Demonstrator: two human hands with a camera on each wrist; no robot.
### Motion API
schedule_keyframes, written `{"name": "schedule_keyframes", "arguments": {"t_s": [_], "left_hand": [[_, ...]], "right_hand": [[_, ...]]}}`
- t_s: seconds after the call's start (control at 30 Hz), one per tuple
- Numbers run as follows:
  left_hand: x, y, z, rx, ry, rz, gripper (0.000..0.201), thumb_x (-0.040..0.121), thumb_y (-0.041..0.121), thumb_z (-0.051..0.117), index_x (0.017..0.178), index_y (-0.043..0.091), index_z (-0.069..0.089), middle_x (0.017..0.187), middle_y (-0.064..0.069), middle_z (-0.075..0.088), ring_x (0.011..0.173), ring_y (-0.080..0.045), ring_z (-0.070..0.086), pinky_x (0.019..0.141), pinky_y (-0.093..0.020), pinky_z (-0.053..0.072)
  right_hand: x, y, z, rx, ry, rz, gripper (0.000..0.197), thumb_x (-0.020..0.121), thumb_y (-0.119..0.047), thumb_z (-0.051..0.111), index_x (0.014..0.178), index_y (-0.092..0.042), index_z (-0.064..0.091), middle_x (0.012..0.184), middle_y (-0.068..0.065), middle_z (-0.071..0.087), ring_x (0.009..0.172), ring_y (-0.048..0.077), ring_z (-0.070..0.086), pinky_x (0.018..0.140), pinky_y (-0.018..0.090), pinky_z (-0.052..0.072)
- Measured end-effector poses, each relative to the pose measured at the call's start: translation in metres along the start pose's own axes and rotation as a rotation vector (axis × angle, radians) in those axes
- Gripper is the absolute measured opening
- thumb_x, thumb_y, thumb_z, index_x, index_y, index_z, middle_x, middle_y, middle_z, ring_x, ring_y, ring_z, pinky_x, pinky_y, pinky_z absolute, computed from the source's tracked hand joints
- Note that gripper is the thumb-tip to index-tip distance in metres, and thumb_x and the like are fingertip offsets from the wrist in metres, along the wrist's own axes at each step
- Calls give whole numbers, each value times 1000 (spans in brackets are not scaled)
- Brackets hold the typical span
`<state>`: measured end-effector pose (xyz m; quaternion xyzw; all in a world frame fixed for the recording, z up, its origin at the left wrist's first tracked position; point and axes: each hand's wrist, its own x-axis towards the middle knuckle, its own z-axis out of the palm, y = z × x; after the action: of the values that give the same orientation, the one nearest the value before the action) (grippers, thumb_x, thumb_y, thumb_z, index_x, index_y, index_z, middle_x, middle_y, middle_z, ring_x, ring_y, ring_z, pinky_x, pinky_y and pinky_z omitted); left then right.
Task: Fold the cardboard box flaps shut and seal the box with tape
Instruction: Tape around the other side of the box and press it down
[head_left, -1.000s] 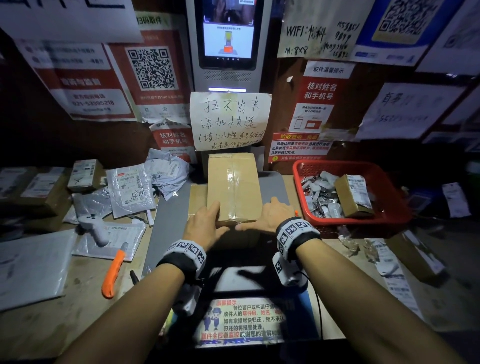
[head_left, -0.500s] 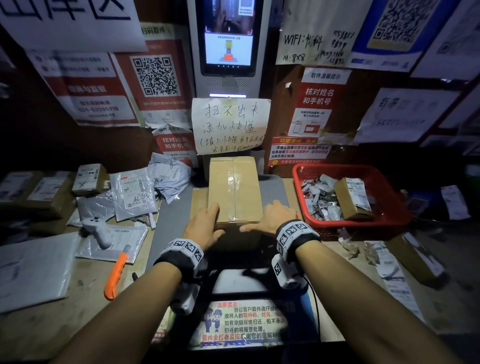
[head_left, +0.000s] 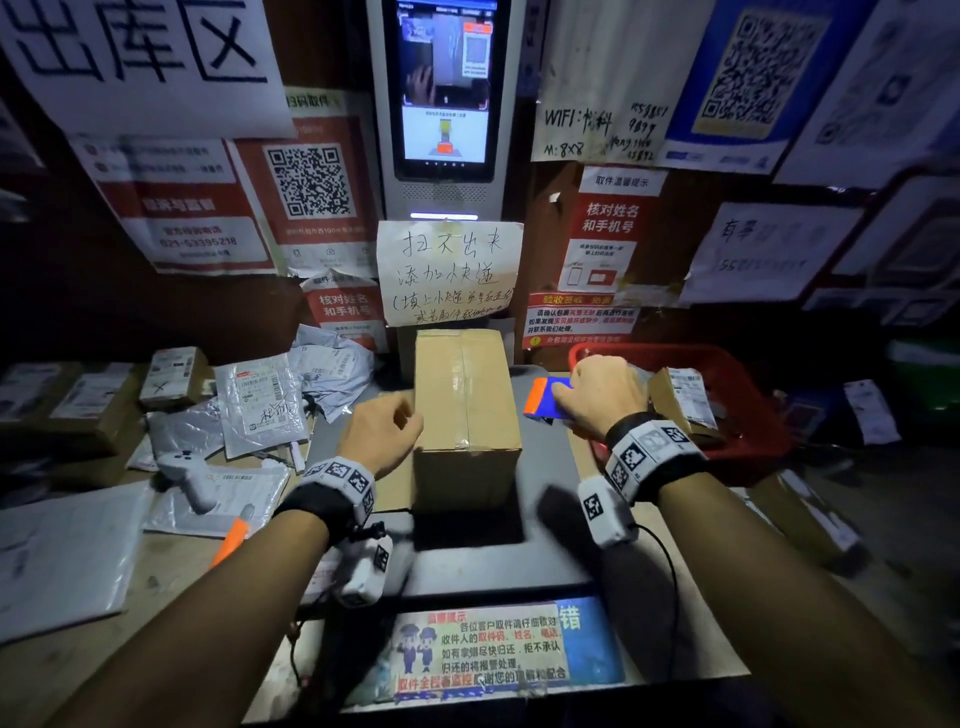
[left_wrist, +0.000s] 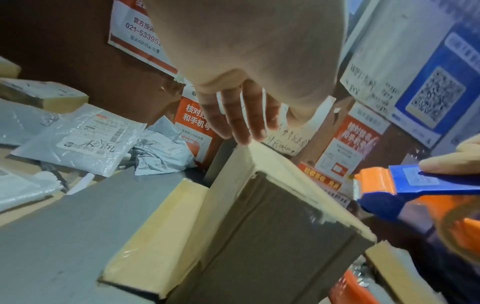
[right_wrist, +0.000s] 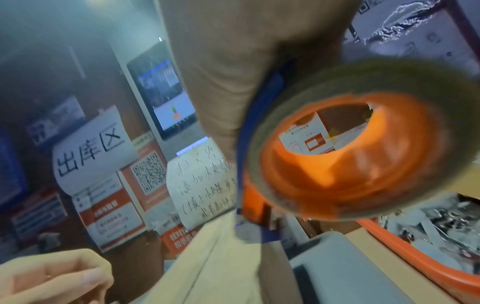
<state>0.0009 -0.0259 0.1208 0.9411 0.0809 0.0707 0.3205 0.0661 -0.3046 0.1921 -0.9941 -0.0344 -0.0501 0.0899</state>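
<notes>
A brown cardboard box (head_left: 467, 405) stands on the grey platform, flaps down, with a strip of clear tape along its top seam. My left hand (head_left: 402, 418) sits against the box's left side near the top edge, fingers (left_wrist: 241, 127) relaxed and holding nothing. To the right of the box, my right hand (head_left: 597, 397) grips a blue and orange tape dispenser (head_left: 545, 397), raised level with the box top. Its serrated cutter end (left_wrist: 357, 189) points toward the box, and its tape roll (right_wrist: 363, 148) fills the right wrist view.
A red basket (head_left: 748, 447) with a small box and packets stands at the right, just behind my right hand. Grey mailer bags (head_left: 260, 400), a white scanner (head_left: 192, 478) and an orange-handled cutter (head_left: 228, 540) lie left. A kiosk screen (head_left: 444, 88) hangs behind.
My right hand left the box's near top edge, went right and now holds the tape dispenser. My left hand slid from the box top to its left side.
</notes>
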Motion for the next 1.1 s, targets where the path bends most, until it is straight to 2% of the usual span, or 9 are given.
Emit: {"name": "schedule_keyframes", "arguments": {"t_s": [0.1, 0.2, 0.33, 0.43, 0.53, 0.63, 0.73, 0.9, 1.1], "left_hand": [[4, 17, -5, -453, -149, -122, 11, 93, 17, 62, 103, 13, 63, 93, -10, 68, 69, -16, 67, 57, -27, 56], [9, 29, -6, -855, -408, -233, 31, 96, 5, 57, 126, 12, 53, 107, -15, 67, 72, -14, 71, 45, -20, 51], [10, 28, -2, -1011, -496, -215, 26, 100, 4, 47, 124, 6, 57, 104, -21, 63, 80, -26, 66, 58, -29, 58], [5, 25, 1, -1018, -494, -191, 23, 100, 2, 45, 118, 3, 60, 95, -16, 65, 71, -18, 68, 59, -27, 59], [2, 19, 4, -932, -447, -198, 23, 97, -3, 50, 117, -1, 61, 91, -11, 65, 63, -10, 64, 55, -20, 54], [1, 14, 6, -890, -432, -240, 24, 92, 0, 60, 116, -1, 64, 100, -19, 66, 77, -21, 62, 63, -27, 52], [0, 11, 5, -917, -397, -301, 19, 88, 1, 67, 106, 1, 68, 97, -22, 67, 86, -30, 60, 68, -31, 50], [-3, 13, 6, -934, -376, -367, 12, 85, -3, 68, 91, 7, 68, 76, -8, 70, 67, -16, 65, 72, -31, 52], [-6, 14, 7, -970, -468, -425, 21, 88, 7, 68, 108, 2, 68, 77, -4, 69, 61, -10, 65, 61, -20, 55]], "right_hand": [[-8, -1, -9, 276, 72, -230, 52, 77, -32, 70, 49, -16, 29, 51, -2, 37, 53, 19, 39, 49, 29, 25], [-17, -5, -10, 534, 94, -322, 53, 79, -28, 77, 50, -16, 35, 54, -3, 43, 51, 9, 35, 49, 17, 30], [-27, -12, 2, 651, 40, -346, 53, 80, -28, 79, 51, -14, 36, 56, -1, 45, 51, 5, 35, 50, 15, 32], [-29, -15, 9, 645, 2, -341, 55, 81, -32, 79, 50, -18, 35, 57, 3, 51, 53, 7, 40, 51, 21, 33], [-32, -19, 11, 661, -21, -367, 58, 81, -33, 79, 52, -4, 37, 59, 15, 53, 53, 7, 39, 52, 23, 33], [-31, -24, 10, 638, -53, -419, 56, 80, -33, 80, 56, -2, 41, 56, 4, 46, 51, 6, 38, 51, 18, 31], [-30, -27, 6, 494, -129, -475, 50, 72, -54, 80, 82, -14, 52, 70, -2, 56, 63, 6, 48, 59, 26, 41], [-32, -30, 6, 100, -221, -580, 94, 56, -90, 62, 131, -36, 43, 115, -7, 66, 100, 18, 63, 82, 37, 54], [-33, -30, 13, -26, -252, -734, 83, 75, -59, 67, 147, -31, 39, 126, 2, 65, 110, 29, 61, 80, 36, 47]]}}
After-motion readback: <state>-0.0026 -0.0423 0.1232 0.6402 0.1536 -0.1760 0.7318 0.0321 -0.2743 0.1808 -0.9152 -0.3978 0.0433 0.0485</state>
